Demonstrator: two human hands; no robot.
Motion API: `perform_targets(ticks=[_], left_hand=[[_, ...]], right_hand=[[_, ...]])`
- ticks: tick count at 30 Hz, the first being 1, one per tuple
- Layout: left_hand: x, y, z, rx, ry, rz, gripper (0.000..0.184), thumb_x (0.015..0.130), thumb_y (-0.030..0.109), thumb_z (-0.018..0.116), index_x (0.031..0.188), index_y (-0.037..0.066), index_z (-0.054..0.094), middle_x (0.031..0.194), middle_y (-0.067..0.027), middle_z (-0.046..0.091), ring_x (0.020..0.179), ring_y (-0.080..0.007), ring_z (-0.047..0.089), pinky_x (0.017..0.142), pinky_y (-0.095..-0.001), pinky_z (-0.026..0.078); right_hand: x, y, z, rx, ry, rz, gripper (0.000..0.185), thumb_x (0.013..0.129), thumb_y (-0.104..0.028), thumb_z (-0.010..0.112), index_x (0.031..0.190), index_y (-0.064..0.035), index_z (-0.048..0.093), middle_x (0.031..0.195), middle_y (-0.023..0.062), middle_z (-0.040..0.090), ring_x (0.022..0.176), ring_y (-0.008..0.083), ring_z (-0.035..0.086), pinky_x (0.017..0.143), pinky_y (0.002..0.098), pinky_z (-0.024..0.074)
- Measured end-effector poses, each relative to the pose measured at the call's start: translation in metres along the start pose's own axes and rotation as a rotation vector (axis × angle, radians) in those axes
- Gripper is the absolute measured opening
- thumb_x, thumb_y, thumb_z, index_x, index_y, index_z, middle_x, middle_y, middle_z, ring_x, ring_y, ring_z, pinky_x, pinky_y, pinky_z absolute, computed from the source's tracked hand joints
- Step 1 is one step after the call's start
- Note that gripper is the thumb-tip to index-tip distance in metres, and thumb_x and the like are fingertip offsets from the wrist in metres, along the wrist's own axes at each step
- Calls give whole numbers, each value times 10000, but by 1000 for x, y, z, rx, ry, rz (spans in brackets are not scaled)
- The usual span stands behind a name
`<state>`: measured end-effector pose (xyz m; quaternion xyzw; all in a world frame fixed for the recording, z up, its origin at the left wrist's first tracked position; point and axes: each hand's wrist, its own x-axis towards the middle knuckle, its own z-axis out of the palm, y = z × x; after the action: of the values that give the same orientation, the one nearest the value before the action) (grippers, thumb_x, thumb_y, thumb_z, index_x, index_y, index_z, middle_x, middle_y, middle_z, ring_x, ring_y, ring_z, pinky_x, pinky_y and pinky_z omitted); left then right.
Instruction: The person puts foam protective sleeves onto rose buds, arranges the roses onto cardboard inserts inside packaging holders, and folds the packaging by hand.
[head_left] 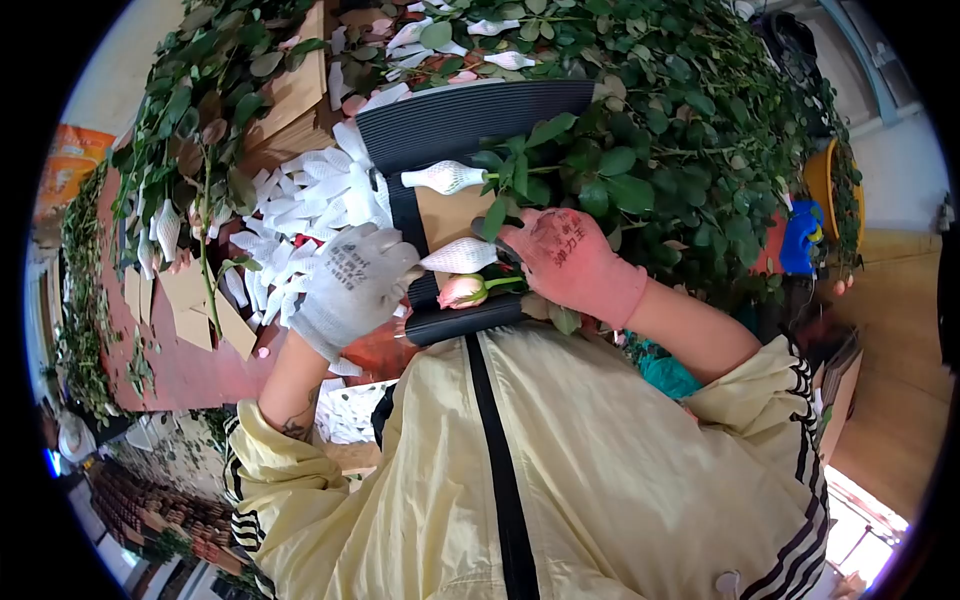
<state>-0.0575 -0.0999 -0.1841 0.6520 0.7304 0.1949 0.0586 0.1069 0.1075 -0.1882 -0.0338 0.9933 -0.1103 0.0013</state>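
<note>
My left hand (355, 285), in a grey-white glove, is closed with its fingertips at the narrow tip of a white foam net sleeve (460, 256), which covers a rose head. My right hand (572, 264), in a pink glove, is closed around the rose's stem just behind the sleeve; the stem itself is mostly hidden by the fingers. A bare pink rose (462, 292) lies just below, nearest me. Above, another sleeved rose (444, 177) rests on brown cardboard (450, 215) in a black ribbed holder (475, 115).
Loose white foam sleeves (320, 185) are heaped beside my left hand. Leafy rose stems (690, 130) pile up at the right and back. Cardboard sheets (190, 300) and more sleeved roses (166, 230) lie on the red table (150, 370) at left. A yellow bucket (822, 185) stands far right.
</note>
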Motion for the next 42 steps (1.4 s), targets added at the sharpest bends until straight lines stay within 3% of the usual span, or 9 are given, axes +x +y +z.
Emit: perform_targets(ticks=[10,21,23,25,27,29,34,39,42], left_hand=[[1,6,8,-96,71,-146,110,790,170,649,822,73,608,737,-92,553,721,-298,554,652,-401,441],[-7,-18,-4,-134,5,42,149,799,203,656,799,58,624,732,-101,561,680,-301,554,619,-392,438],[-35,-50,-16,-54,-165,-293,140,779,146,647,893,67,624,814,-107,584,776,-303,585,690,-410,456],[-45,-48,-36,98,-71,-423,248,762,102,653,1004,53,630,950,-140,608,857,-317,598,748,-405,475],[-45,-28,-44,237,43,-392,345,736,108,672,1074,63,618,1106,-129,582,949,-315,582,813,-414,464],[-28,14,-35,184,194,-204,337,715,195,701,1039,121,641,994,-74,606,871,-252,575,762,-402,453],[14,70,-10,28,84,-236,503,706,349,703,1138,112,602,1092,-55,581,971,-237,547,797,-390,430],[15,65,5,-12,2,-232,515,723,373,676,1121,55,606,1155,-90,589,1021,-269,553,816,-413,437],[11,63,9,-38,52,-213,493,714,343,684,1107,54,614,1150,-91,593,1012,-263,557,807,-413,438]], right_hand=[[2,1,7,90,-18,34,249,850,-163,495,1064,-119,615,925,111,594,846,261,626,676,376,508],[1,5,10,115,-30,47,292,800,-118,508,1074,-108,608,927,121,598,846,277,624,694,377,510],[-1,5,11,122,25,51,377,748,-73,522,1116,-93,603,909,125,599,829,286,623,686,384,506],[4,2,9,122,-52,91,200,837,-158,499,999,-146,615,939,114,596,847,280,625,705,376,513],[4,7,16,185,14,0,196,832,-159,504,990,-145,619,940,105,598,835,287,622,696,380,510],[3,3,15,118,13,79,202,824,-160,513,988,-148,629,916,97,602,820,277,620,681,375,506],[11,0,-2,-8,-308,56,367,800,-127,513,1159,-157,585,1036,106,566,920,259,600,760,369,486],[4,0,-13,-95,-10,-107,291,832,-219,548,1117,-186,596,1065,66,554,932,236,567,773,336,454],[28,-9,-42,-196,166,79,326,784,-310,620,1089,-196,593,1129,43,543,942,231,559,823,347,440]])
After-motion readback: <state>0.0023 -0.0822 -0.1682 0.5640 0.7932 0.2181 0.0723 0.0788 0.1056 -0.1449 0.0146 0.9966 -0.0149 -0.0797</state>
